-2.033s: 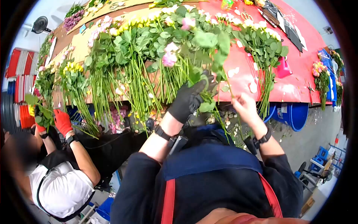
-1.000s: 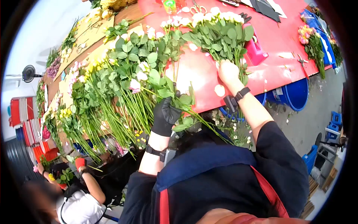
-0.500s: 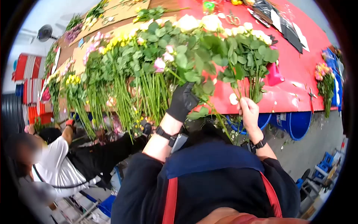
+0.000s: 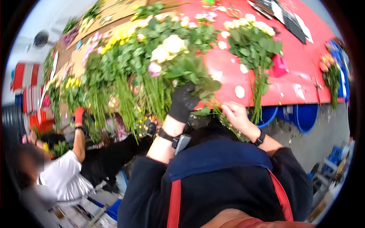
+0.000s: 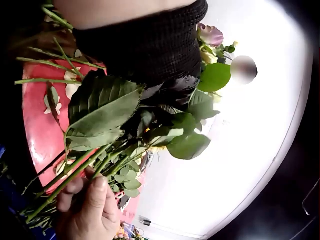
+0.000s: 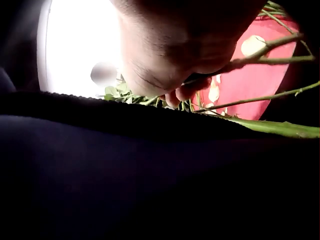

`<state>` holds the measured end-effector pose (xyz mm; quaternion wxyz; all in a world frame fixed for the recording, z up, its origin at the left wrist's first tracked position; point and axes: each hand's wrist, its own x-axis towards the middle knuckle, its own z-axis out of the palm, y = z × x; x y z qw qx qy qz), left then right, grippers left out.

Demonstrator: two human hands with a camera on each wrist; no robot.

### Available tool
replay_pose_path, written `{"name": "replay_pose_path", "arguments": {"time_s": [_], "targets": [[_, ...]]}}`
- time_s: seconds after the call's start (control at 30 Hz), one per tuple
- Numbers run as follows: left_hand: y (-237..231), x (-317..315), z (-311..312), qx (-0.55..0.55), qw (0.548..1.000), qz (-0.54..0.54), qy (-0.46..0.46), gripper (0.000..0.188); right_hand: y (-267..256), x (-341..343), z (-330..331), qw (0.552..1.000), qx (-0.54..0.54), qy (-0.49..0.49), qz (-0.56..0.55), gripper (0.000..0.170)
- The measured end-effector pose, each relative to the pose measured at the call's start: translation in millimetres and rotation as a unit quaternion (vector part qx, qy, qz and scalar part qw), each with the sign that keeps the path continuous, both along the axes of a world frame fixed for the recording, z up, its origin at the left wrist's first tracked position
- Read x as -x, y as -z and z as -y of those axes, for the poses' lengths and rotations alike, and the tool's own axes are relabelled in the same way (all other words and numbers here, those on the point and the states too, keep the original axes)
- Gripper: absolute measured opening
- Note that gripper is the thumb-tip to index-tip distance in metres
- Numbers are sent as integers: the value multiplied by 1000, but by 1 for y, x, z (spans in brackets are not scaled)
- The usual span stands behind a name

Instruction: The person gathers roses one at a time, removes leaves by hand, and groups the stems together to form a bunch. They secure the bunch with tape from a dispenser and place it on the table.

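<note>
At the red surface's (image 4: pixel 224 72) edge, a rose bunch (image 4: pixel 188 70) sits gripped in the gloved left hand (image 4: pixel 185 102); the bare right hand (image 4: pixel 237 116) pinches its stems (image 5: pixel 50 200) — plainest from the left wrist. Only the head view shows scissors (image 4: pixel 234 11).

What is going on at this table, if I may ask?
A person is handling a leafy bunch of flowers at the near edge of the table. The black-gloved left hand grips it just below the leaves, while the bare right hand holds the stems lower down. To the right, a separate bunch of pale flowers lies on the red tabletop; to the left is a long row of cut flowers.
</note>
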<state>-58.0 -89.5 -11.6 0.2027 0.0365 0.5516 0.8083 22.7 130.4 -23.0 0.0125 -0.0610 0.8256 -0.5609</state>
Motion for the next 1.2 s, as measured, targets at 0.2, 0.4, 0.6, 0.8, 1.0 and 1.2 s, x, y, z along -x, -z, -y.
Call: {"name": "replay_pose_path", "arguments": {"time_s": [0.2,0.4,0.6,0.8,1.0,1.2], "targets": [[33,13,-1,-292,917,270,-23,35,-21,13,-25,989,-87,-79,94,30],[13,15,-19,-251,921,289,-67,35,36,78,-154,831,-449,325,43,28],[30,16,-14,-129,967,210,-64,30,52,81,-167,831,-401,385,-43,18],[10,12,-15,-233,931,266,-90,28,71,91,-161,839,-469,275,-5,21],[7,0,3,-159,981,98,-44,50,22,69,-133,925,-204,296,-121,19],[1,-17,34,127,983,-99,-87,47,-21,15,-35,974,-77,97,-189,13]]}}
